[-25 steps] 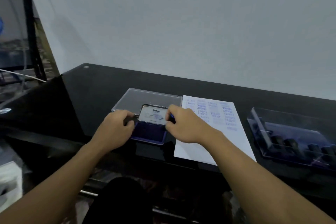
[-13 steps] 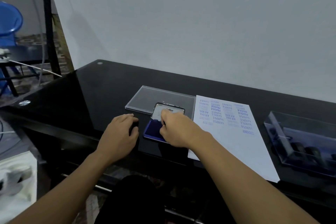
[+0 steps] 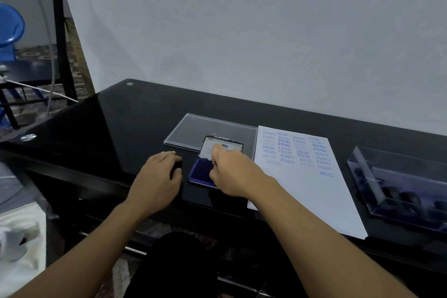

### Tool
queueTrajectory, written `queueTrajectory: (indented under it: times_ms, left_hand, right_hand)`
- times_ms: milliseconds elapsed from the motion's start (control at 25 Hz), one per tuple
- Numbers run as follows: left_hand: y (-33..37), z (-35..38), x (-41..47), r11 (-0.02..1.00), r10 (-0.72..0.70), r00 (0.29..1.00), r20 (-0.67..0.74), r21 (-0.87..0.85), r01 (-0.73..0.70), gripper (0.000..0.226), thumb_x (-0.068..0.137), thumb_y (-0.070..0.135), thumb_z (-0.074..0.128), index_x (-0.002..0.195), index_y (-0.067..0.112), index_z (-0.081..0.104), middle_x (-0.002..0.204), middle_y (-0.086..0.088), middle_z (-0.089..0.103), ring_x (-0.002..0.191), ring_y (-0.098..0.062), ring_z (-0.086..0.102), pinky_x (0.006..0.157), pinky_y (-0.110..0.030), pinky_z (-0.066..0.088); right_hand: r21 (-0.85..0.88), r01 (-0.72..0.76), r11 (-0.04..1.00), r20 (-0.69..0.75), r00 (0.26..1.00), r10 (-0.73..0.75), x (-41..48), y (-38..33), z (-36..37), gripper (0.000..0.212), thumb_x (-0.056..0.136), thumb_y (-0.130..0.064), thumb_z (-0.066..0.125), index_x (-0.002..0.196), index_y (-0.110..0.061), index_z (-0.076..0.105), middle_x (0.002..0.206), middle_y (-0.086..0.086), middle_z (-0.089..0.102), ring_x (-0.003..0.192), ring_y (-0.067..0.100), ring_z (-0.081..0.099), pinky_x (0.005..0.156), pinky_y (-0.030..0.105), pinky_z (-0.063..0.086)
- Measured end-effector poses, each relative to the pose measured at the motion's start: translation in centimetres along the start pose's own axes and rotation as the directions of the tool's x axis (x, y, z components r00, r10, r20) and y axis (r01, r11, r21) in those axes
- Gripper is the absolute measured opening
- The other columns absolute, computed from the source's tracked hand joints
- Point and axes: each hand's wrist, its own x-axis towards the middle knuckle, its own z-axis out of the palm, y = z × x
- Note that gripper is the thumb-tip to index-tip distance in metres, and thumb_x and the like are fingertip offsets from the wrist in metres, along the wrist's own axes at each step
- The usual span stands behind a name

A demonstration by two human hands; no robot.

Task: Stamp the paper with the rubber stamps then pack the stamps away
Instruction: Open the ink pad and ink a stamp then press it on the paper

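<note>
A blue ink pad (image 3: pixel 203 172) lies on the black table with its lid (image 3: pixel 231 146) standing up, label side toward me. My right hand (image 3: pixel 232 172) hovers over the pad with curled fingers, a fingertip against the lid's inner face; whether it pinches anything is hidden. My left hand (image 3: pixel 157 176) rests palm down on the table just left of the pad, fingers relaxed, a dark patch at its fingertips. The white paper (image 3: pixel 312 189), covered in blue stamp prints, lies to the right. Black-handled stamps sit in a clear case (image 3: pixel 362 167) at the far right.
A clear flat case cover (image 3: pixel 188 133) lies behind the ink pad. The table's front edge (image 3: pixel 96 184) runs just below my wrists, and a grey wall stands close behind. A blue chair (image 3: pixel 9 29) and black frame stand off to the left.
My left hand has let go of the pad's left edge and rests further left. My right hand has shifted from the lid's right side to in front of the lid. The view has shifted.
</note>
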Motion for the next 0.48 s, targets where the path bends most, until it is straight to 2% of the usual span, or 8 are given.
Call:
queueTrajectory:
  times_ms: [80,160,240,280,360,480]
  left_hand:
    - [0.0,-0.3,0.3,0.999,-0.016,1.0,0.025,-0.04,0.017,0.034,0.093,0.022,0.053,0.125,0.017,0.06,0.138,0.0,0.053,0.131,-0.016,0.04,0.105,-0.033,0.035]
    - [0.3,-0.8,0.8,0.994,-0.035,0.999,0.012,-0.101,0.036,0.032,0.089,0.02,0.056,0.12,0.016,0.062,0.127,0.001,0.059,0.12,-0.014,0.048,0.095,-0.027,0.039]
    - [1.4,-1.4,1.2,0.986,-0.042,0.999,-0.023,-0.16,0.038,0.031,0.088,0.019,0.057,0.118,0.016,0.063,0.121,0.003,0.061,0.108,-0.008,0.049,0.088,-0.023,0.038]
    - [2.2,-1.7,1.3,0.983,-0.033,0.999,-0.033,-0.179,0.027,0.03,0.088,0.018,0.057,0.118,0.017,0.062,0.121,0.004,0.06,0.107,-0.006,0.047,0.087,-0.021,0.035]
    - [3.9,-2.0,1.7,0.979,0.005,1.0,-0.029,-0.206,-0.011,0.03,0.09,0.019,0.055,0.119,0.02,0.06,0.123,0.008,0.057,0.114,-0.006,0.043,0.09,-0.021,0.032]
    - [6.9,-2.0,2.6,0.969,0.06,0.998,0.006,-0.24,-0.057,0.031,0.092,0.021,0.052,0.122,0.023,0.057,0.127,0.012,0.054,0.123,-0.007,0.04,0.095,-0.024,0.033]
  right_hand:
    - [0.026,-0.022,0.999,0.031,0.999,0.022,0.1,0.0,-0.2,0.007,0.097,-0.021,0.046,0.096,-0.019,0.039,0.092,0.004,0.054,0.082,0.027,0.052,0.062,0.035,0.041]
    - [0.084,-0.035,0.996,0.049,0.998,0.031,0.0,0.3,-0.5,0.004,0.096,-0.02,0.048,0.096,-0.018,0.044,0.092,0.003,0.057,0.08,0.025,0.054,0.063,0.035,0.044]
    - [0.179,-0.034,0.983,0.002,0.999,0.034,-0.3,0.8,-1.2,0.004,0.095,-0.018,0.05,0.098,-0.016,0.052,0.093,0.003,0.061,0.081,0.023,0.058,0.068,0.036,0.05]
    - [0.233,-0.033,0.972,-0.038,0.998,0.043,-0.5,1.3,-1.8,0.005,0.094,-0.018,0.051,0.097,-0.017,0.054,0.092,0.003,0.062,0.077,0.021,0.059,0.065,0.033,0.05]
    - [0.296,-0.033,0.955,-0.102,0.993,0.066,-1.2,2.3,-2.9,0.003,0.094,-0.018,0.053,0.095,-0.018,0.055,0.089,0.001,0.063,0.069,0.014,0.058,0.057,0.025,0.044]
    - [0.302,-0.037,0.953,-0.128,0.989,0.079,-2.7,4.3,-4.5,0.003,0.094,-0.018,0.054,0.093,-0.019,0.056,0.089,-0.001,0.063,0.072,0.013,0.057,0.058,0.022,0.041]
